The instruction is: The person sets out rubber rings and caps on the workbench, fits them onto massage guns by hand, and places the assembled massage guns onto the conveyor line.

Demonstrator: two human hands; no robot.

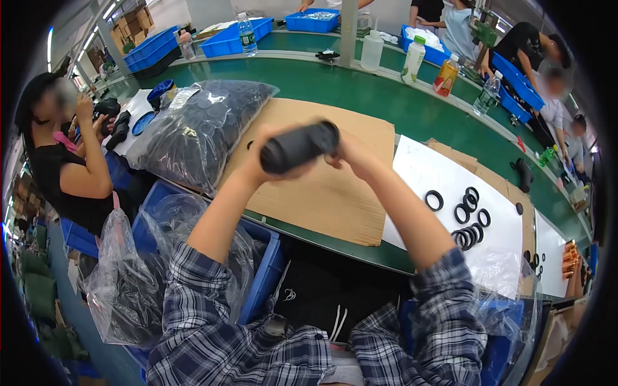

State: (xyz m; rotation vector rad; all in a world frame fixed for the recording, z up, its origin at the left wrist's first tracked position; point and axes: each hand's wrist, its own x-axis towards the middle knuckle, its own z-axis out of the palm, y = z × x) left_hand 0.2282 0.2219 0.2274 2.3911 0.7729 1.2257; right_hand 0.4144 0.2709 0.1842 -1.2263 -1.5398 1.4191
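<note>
Above the cardboard sheet [315, 209], my left hand [256, 157] is closed around a black cylindrical part [293, 149], like a short plastic tube, tilted with its ringed end toward the right. At that end, my right hand [353, 156] has its fingers curled in against the rim. Motion blur and the angle hide whether a small piece sits between those fingers. Several black rings [468, 222] lie on a white sheet [412, 177] to the right, some leaning together in a row.
A large clear bag of black parts [209, 122] stands at the left. Below it is a blue crate [267, 276] with plastic-wrapped parts. Bottles [445, 76] and blue bins [313, 20] line the far side of the green bench [309, 71]. A co-worker [71, 154] sits at the left.
</note>
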